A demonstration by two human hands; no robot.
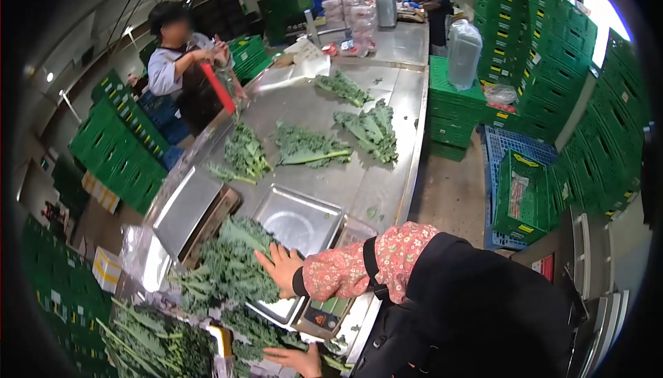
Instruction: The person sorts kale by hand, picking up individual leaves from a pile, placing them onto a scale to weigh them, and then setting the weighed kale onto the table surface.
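Note:
My right hand (282,272), in a floral sleeve, rests with spread fingers against a heap of curly kale (238,264) on a metal tray and scale. Near the bottom edge is my left hand (298,361), its fingers stretched out beside lower kale leaves (259,331); its wrist is cut off by the frame. More kale (148,343) fills the lower left, next to a yellow-and-white object (222,342). An empty metal tray (301,216) lies just beyond my right hand.
Several kale bunches (311,147) lie on the steel table (290,109). A second tray (188,205) stands left. Across the table, a person (183,67) holds a red item (218,89). Other people (436,5) stand at the far end. Green crates (545,53) are stacked on both sides.

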